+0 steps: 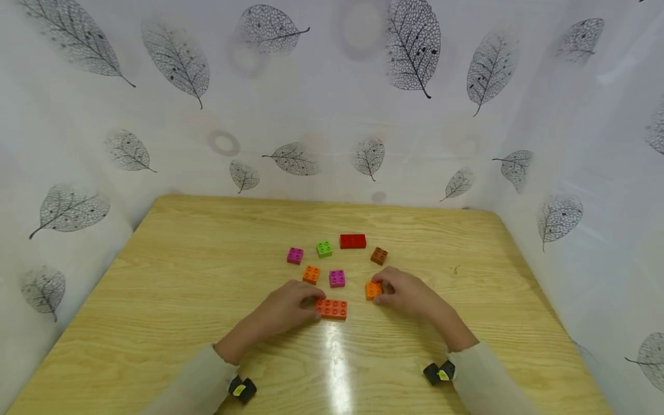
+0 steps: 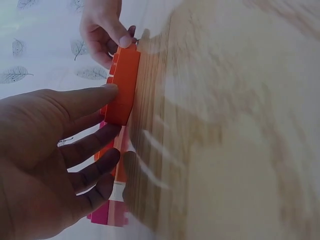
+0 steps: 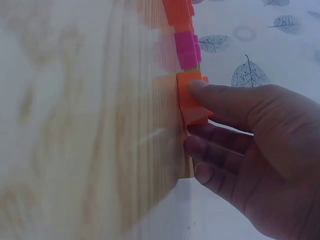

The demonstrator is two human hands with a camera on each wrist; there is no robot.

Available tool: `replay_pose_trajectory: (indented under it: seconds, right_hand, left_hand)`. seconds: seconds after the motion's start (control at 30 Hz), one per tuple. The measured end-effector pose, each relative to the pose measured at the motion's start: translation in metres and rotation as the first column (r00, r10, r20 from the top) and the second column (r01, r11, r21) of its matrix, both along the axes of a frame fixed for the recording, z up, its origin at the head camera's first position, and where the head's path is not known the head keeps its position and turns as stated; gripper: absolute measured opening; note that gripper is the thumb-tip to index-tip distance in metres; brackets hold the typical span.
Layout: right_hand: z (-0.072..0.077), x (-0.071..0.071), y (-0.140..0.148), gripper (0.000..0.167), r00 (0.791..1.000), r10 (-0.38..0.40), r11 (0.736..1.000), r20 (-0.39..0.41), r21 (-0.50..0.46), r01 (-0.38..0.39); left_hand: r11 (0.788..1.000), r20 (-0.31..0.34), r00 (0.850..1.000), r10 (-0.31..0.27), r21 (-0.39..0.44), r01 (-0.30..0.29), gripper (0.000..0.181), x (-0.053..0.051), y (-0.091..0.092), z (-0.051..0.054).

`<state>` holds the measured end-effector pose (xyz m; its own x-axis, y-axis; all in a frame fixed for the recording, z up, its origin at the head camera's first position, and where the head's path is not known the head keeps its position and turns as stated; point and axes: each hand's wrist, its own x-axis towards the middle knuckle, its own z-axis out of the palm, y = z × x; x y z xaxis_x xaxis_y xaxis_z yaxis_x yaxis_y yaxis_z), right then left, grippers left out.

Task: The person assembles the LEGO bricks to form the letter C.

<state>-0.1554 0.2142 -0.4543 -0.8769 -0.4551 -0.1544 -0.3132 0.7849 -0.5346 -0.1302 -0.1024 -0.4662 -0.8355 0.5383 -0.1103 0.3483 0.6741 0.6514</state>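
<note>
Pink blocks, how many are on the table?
2: the farther pink block sits left of the green block; the nearer pink block lies just beyond the long orange-red block that the left hand holds.

At right, the right hand's grip [image 3: 265, 132] pinches an orange brick [image 3: 188, 97] near centre — a magenta brick [image 3: 185, 51] and a red-orange brick [image 3: 177, 12] higher up — while the tabletop [image 3: 95, 120] fills the left.

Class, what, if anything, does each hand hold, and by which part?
Left hand: long red-orange brick, pinched at its left end. Right hand: small orange brick, pinched at its right end.
</note>
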Motion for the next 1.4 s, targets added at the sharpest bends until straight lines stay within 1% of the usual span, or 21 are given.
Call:
replay_pose_trajectory:
  seconds: [0.13,0.27,0.43,0.5,0.63,0.73,0.93,1.07,1.4]
  right_hand:
    - [0.003,0.005,-0.005,0.038,1.0,0.015,1.0,-0.007,0.025,-0.015]
    - [0.005,0.009,-0.008,0.037,0.999,0.043,0.999,-0.007,0.02,-0.042]
    - [0.007,0.014,-0.012,0.036,0.997,0.071,0.997,-0.027,-0.02,-0.071]
    - [0.007,0.015,-0.014,0.037,0.995,0.089,0.995,-0.036,-0.051,-0.091]
    - [0.007,0.018,-0.016,0.038,0.99,0.12,0.987,-0.068,-0.102,-0.127]
    - [0.008,0.02,-0.017,0.037,0.987,0.131,0.983,-0.095,-0.119,-0.142]
    - [0.01,0.025,-0.022,0.035,0.982,0.156,0.978,-0.107,-0.12,-0.168]
    - [0.01,0.026,-0.023,0.034,0.973,0.177,0.975,-0.147,-0.112,-0.194]
    - [0.007,0.027,-0.025,0.032,0.954,0.201,0.975,-0.221,-0.053,-0.218]
  left_hand:
    - [1.0,-0.009,1.0,0.0,-0.019,0.0,0.034,0.0,0.004,0.001]
    - [0.999,-0.014,1.0,0.001,-0.038,-0.002,0.035,0.0,0.007,0.002]
    - [0.999,-0.012,1.0,0.002,-0.054,-0.003,0.036,-0.001,0.01,0.002]
    - [0.999,-0.013,1.0,0.003,-0.053,-0.003,0.036,-0.001,0.011,0.002]
    - [0.999,-0.025,1.0,0.0,-0.042,-0.001,0.036,-0.002,0.012,0.002]
    - [0.999,-0.028,1.0,-0.001,-0.047,-0.001,0.036,-0.002,0.014,0.003]
    - [0.999,-0.034,0.999,-0.001,-0.052,-0.001,0.036,-0.003,0.017,0.004]
    - [0.999,-0.048,0.999,-0.007,-0.048,0.005,0.036,-0.003,0.019,0.003]
    - [0.999,-0.044,0.999,-0.004,-0.055,0.001,0.034,-0.003,0.021,0.004]
